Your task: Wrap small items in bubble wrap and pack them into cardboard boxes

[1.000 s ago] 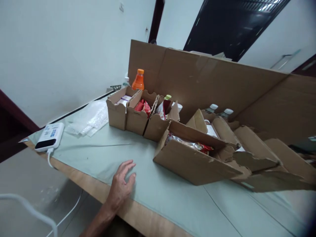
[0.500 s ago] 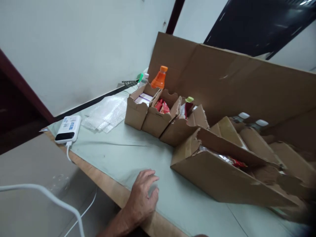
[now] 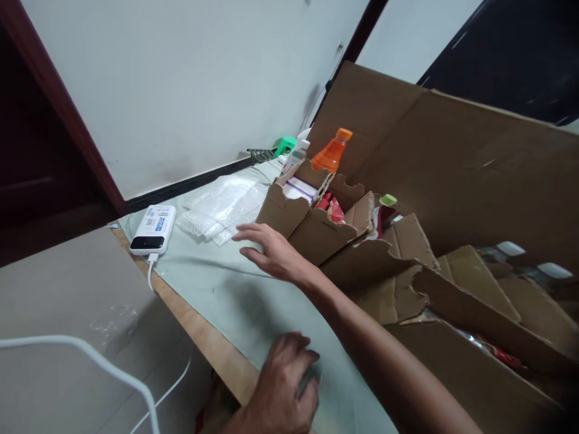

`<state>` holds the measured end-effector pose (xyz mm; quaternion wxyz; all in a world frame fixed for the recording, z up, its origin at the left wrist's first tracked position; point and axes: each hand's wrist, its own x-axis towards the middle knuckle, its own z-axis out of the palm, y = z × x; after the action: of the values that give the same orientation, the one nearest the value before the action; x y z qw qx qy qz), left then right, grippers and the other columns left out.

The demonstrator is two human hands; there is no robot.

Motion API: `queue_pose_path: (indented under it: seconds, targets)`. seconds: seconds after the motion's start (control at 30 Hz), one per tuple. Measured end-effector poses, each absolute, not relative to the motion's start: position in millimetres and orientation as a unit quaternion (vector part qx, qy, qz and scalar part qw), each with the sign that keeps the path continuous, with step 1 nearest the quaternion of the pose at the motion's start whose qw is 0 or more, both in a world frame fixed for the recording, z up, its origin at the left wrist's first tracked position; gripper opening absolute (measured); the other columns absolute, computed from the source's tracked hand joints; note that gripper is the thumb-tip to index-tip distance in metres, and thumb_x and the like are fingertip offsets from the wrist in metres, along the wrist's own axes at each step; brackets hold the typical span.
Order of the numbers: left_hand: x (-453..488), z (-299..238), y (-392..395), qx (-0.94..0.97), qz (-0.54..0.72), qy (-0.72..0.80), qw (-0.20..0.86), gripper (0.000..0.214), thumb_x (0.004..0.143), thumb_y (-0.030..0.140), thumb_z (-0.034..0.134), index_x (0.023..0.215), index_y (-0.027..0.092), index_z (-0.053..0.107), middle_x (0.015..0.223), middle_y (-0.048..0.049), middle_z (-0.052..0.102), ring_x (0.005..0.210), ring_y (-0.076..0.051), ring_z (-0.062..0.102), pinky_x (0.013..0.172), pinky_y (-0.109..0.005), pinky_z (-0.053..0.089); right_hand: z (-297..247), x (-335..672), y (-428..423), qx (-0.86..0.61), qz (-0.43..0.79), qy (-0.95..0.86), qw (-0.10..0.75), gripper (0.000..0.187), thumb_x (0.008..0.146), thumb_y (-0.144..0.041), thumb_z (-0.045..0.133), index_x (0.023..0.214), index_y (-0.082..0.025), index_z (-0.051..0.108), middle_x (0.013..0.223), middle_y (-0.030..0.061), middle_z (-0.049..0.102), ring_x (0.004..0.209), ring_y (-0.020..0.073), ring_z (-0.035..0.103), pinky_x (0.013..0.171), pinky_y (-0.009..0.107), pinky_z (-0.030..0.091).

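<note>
My right hand [image 3: 266, 247] reaches in from the right across the table, its fingers stretched out and apart with nothing in them. Its fingertips are close to the near corner of some clear bubble-wrap sheets [image 3: 221, 208] lying on the cloth. A cardboard bin with white and purple boxes [image 3: 299, 188] stands just behind this hand. Down by the table's front edge, my left hand [image 3: 287, 383] is loosely curved over the pale green cloth [image 3: 199, 289]. Its fingers are a little apart, slightly blurred, and hold nothing I can see.
A white power bank [image 3: 152, 229] with a cable lies at the left corner. Several cardboard bins [image 3: 344, 235] with red packets run along the right, before a tall cardboard panel [image 3: 384, 114]. An orange bottle [image 3: 332, 150] and a green object [image 3: 286, 146] stand at the back.
My right arm has come into view from the right, its hand now near the bubble wrap. My left hand appears lower in the picture. The view has swung left.
</note>
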<state>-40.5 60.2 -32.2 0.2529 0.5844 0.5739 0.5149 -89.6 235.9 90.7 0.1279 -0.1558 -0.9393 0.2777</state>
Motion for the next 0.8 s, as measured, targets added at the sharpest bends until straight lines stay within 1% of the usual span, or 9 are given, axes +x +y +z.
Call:
queue_pose_path:
  seconds: [0.07, 0.13, 0.27, 0.37, 0.43, 0.5, 0.6, 0.7, 0.8]
  targets:
    - [-39, -36, 59, 0.605, 0.536, 0.525, 0.264, 0.048, 0.069, 0.005, 0.063, 0.114, 0.016, 0.073, 0.124, -0.0177, 0.071, 0.119, -0.034, 0.065, 0.102, -0.053, 0.056, 85, -132, 261, -0.178, 0.188, -0.965, 0.049, 0.037, 0.096, -0.022, 0.065, 0.133, -0.021, 0.067, 0.16, 0.0145, 0.047, 0.145, 0.0324, 0.046, 0.115, 0.054, 0.04]
    - [-37, -42, 60, 0.594, 0.545, 0.525, 0.272, 0.047, 0.069, 0.006, 0.061, 0.114, 0.019, 0.071, 0.125, -0.0177, 0.07, 0.12, -0.035, 0.064, 0.102, -0.056, 0.054, 69, -164, 273, -0.193, 0.127, -0.973, -0.007, 0.042, 0.097, -0.028, 0.067, 0.138, -0.021, 0.064, 0.164, 0.016, 0.04, 0.147, 0.0366, 0.042, 0.113, 0.057, 0.041]
    - [-32, -48, 63, 0.581, 0.554, 0.525, 0.285, 0.046, 0.068, 0.007, 0.061, 0.112, 0.021, 0.069, 0.125, -0.0165, 0.068, 0.12, -0.035, 0.062, 0.103, -0.057, 0.053, 43, -185, 276, -0.195, 0.086, -0.977, -0.023, 0.032, 0.1, -0.031, 0.059, 0.129, -0.019, 0.067, 0.156, 0.0161, 0.05, 0.14, 0.0362, 0.05, 0.108, 0.057, 0.043]
    - [-31, -49, 62, 0.569, 0.564, 0.52, 0.296, 0.045, 0.07, 0.007, 0.06, 0.112, 0.022, 0.069, 0.124, -0.0156, 0.068, 0.12, -0.035, 0.061, 0.103, -0.057, 0.052, 45, -179, 273, -0.209, 0.072, -0.975, 0.006, 0.038, 0.102, -0.023, 0.052, 0.139, -0.014, 0.058, 0.158, 0.019, 0.047, 0.143, 0.0335, 0.045, 0.112, 0.054, 0.039]
    - [-32, -50, 60, 0.552, 0.573, 0.515, 0.32, 0.046, 0.071, 0.008, 0.06, 0.114, 0.022, 0.07, 0.127, -0.0154, 0.067, 0.122, -0.035, 0.062, 0.104, -0.056, 0.052, 55, -167, 267, -0.228, 0.065, -0.97, 0.059, 0.044, 0.102, -0.019, 0.049, 0.145, -0.012, 0.051, 0.16, 0.0201, 0.044, 0.145, 0.0329, 0.042, 0.114, 0.054, 0.037]
    - [-34, -51, 59, 0.495, 0.596, 0.519, 0.362, 0.052, 0.075, 0.011, 0.061, 0.125, 0.021, 0.067, 0.136, -0.0162, 0.064, 0.128, -0.035, 0.059, 0.11, -0.056, 0.048, 68, -147, 257, -0.238, 0.073, -0.958, 0.145, 0.046, 0.1, -0.017, 0.05, 0.145, -0.012, 0.052, 0.158, 0.0193, 0.047, 0.143, 0.0328, 0.045, 0.114, 0.052, 0.039]
    - [-41, -50, 60, 0.331, 0.657, 0.498, 0.46, 0.065, 0.082, 0.022, 0.064, 0.146, 0.021, 0.05, 0.151, -0.0179, 0.054, 0.14, -0.034, 0.052, 0.119, -0.054, 0.041, 92, -100, 230, -0.227, 0.127, -0.917, 0.302, 0.044, 0.098, -0.019, 0.054, 0.141, -0.015, 0.058, 0.15, 0.0154, 0.057, 0.139, 0.0298, 0.051, 0.117, 0.049, 0.04]
    - [-51, -38, 66, 0.155, 0.722, 0.415, 0.532, 0.081, 0.08, 0.038, 0.074, 0.15, 0.02, 0.039, 0.156, -0.0206, 0.049, 0.142, -0.032, 0.051, 0.119, -0.049, 0.042, 112, -38, 191, -0.261, 0.252, -0.83, 0.423, 0.04, 0.097, -0.026, 0.059, 0.137, -0.021, 0.063, 0.144, 0.0101, 0.062, 0.135, 0.0261, 0.056, 0.117, 0.044, 0.043]
    - [-64, -22, 67, 0.058, 0.749, 0.344, 0.563, 0.088, 0.074, 0.055, 0.079, 0.146, 0.019, 0.043, 0.15, -0.0205, 0.055, 0.14, -0.033, 0.054, 0.114, -0.048, 0.046, 117, 26, 148, -0.351, 0.415, -0.699, 0.466, 0.043, 0.092, -0.037, 0.07, 0.132, -0.024, 0.068, 0.138, 0.0088, 0.068, 0.124, 0.0268, 0.065, 0.107, 0.044, 0.053]
